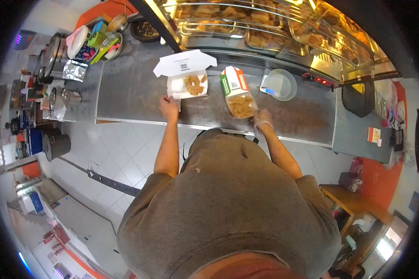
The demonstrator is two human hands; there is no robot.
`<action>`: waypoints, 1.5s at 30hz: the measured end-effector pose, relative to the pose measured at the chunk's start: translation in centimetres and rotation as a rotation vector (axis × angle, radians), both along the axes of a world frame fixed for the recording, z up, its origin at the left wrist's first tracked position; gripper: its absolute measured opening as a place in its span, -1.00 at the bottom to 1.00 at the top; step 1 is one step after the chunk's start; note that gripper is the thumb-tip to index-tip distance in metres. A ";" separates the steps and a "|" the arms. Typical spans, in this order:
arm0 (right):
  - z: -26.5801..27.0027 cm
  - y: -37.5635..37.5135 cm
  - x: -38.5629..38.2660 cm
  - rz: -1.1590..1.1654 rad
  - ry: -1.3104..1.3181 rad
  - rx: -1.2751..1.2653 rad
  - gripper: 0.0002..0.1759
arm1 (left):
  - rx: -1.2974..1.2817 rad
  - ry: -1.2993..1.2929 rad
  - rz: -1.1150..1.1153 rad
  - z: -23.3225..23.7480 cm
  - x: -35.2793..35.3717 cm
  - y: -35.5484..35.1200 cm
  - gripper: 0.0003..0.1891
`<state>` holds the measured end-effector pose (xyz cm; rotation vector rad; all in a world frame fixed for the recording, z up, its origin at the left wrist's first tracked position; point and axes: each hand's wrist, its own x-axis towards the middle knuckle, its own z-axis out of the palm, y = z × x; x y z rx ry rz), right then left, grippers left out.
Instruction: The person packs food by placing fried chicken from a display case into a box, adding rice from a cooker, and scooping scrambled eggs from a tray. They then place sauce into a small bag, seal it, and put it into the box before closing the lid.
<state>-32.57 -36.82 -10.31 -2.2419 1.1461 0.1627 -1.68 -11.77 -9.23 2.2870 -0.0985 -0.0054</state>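
Note:
On the metal counter, an open white box (205, 87) holds fried food (194, 85) and a white item (177, 85); its lid (185, 63) is raised at the back. My left hand (169, 108) is at the box's front left corner, fingers bent against it. To the right lies a second box (233, 82), white, green and red, with fried pieces (241, 107) at its near end. My right hand (263, 119), in a clear glove, is beside that box's near right corner. What its fingers hold, if anything, is too small to tell.
A heated glass display (260, 28) with food trays stands behind the counter (130, 88). A clear round tub (281, 85) sits on a scale at the right. Bowls with utensils (111, 46) and a foil packet (74, 70) are at the left.

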 end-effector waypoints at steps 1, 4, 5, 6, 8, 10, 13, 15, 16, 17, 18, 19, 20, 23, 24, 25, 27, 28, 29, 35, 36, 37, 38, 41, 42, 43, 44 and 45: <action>-0.4 0.1 -0.2 0.007 0.002 0.002 -0.50 | 0.002 0.002 0.007 -0.6 0.9 1.1 -0.72; -2.3 0.9 -0.6 0.131 -0.111 -0.088 -0.55 | 0.089 0.071 -0.032 -1.9 3.2 2.8 -0.68; -3.1 1.0 -0.9 0.032 -0.124 -0.057 -0.56 | 0.153 0.120 -0.057 -2.6 3.9 2.8 -0.65; -3.9 0.9 -1.0 -0.067 -0.139 -0.027 -0.57 | 0.217 0.167 -0.082 -3.1 4.7 2.8 -0.62; -5.3 0.8 -1.1 -0.123 -0.126 -0.020 -0.58 | 0.261 0.207 -0.101 -2.9 5.5 2.3 -0.60; -4.0 1.7 -0.8 -0.182 -0.106 -0.007 -0.58 | 0.312 0.255 -0.123 -2.0 5.7 2.3 -0.57; 3.1 3.1 0.7 -0.324 -0.130 0.326 -0.58 | 0.268 0.458 -0.238 -0.5 6.3 2.7 -0.60; 2.2 2.7 0.4 -0.305 -0.161 0.287 -0.55 | 0.032 0.193 -0.361 -0.4 7.3 4.0 -0.69; 0.9 2.5 0.1 -0.314 -0.161 0.285 -0.55 | 0.031 0.193 -0.370 -0.2 7.8 4.6 -0.69; -1.0 2.4 -0.5 -0.309 -0.108 0.195 -0.54 | 0.142 0.001 -0.344 0.0 8.3 5.3 -0.74; -2.0 2.4 -0.9 -0.302 -0.053 0.106 -0.54 | 0.251 -0.192 -0.314 0.1 8.8 5.8 -0.78; -0.8 2.9 -0.6 -0.310 -0.049 0.107 -0.54 | 0.251 -0.189 -0.323 -0.1 9.5 6.0 -0.78; 2.6 3.6 0.5 -0.316 -0.070 0.160 -0.50 | 0.285 -0.247 -0.351 -0.4 10.2 6.2 -0.83; 2.3 4.4 0.8 -0.324 -0.073 0.076 -0.46 | 0.263 -0.208 -0.467 -0.8 10.8 4.2 -0.83; 1.2 4.4 0.4 -0.320 -0.056 -0.058 -0.44 | 0.212 -0.112 -0.549 -0.8 10.5 3.0 -0.81; 1.3 4.5 0.4 -0.338 -0.055 -0.064 -0.44 | 0.126 0.089 -0.500 -0.5 9.8 1.7 -0.62; 1.3 5.1 0.3 -0.391 -0.079 0.082 -0.58 | 0.174 0.084 -0.466 -1.0 9.5 -0.1 -0.63; 1.7 5.5 0.3 -0.437 -0.146 0.159 -0.58 | 0.227 0.080 -0.417 -1.6 9.1 -1.2 -0.63; 2.8 6.0 0.4 -0.494 -0.214 0.228 -0.57 | 0.320 0.001 -0.479 -2.1 9.3 -1.0 -0.66; 7.6 6.2 -3.2 -0.570 -0.267 0.283 -0.63 | 0.221 -0.159 -0.741 -3.9 11.9 2.1 -0.70; 8.0 5.9 -4.2 -0.622 -0.277 0.356 -0.64 | 0.040 -0.210 -0.654 -1.9 10.8 1.6 -0.72; 7.7 5.6 -5.3 -0.656 -0.293 0.337 -0.64 | 0.101 -0.203 -0.638 -0.4 11.0 1.7 -0.73; 8.0 5.6 -7.1 -0.676 -0.364 0.291 -0.64 | 0.161 -0.196 -0.619 1.4 10.6 1.7 -0.73; 7.5 5.1 -13.1 -0.822 -0.478 0.236 -0.65 | 0.242 -0.159 -0.721 8.1 7.6 -1.8 -0.72; 7.1 5.2 -15.7 -0.934 -0.514 0.233 -0.65 | 0.197 -0.104 -0.850 11.0 5.1 -3.8 -0.71; 6.9 5.4 -18.5 -0.943 -0.491 0.195 -0.63 | 0.152 -0.046 -0.975 12.9 2.5 -5.5 -0.71; 6.2 5.5 -21.2 -0.945 -0.497 0.179 -0.63 | 0.139 -0.052 -0.981 13.8 -0.1 -7.5 -0.71; 5.7 5.7 -24.0 -1.006 -0.474 0.126 -0.60 | 0.187 -0.041 -1.051 14.9 -2.8 -9.5 -0.71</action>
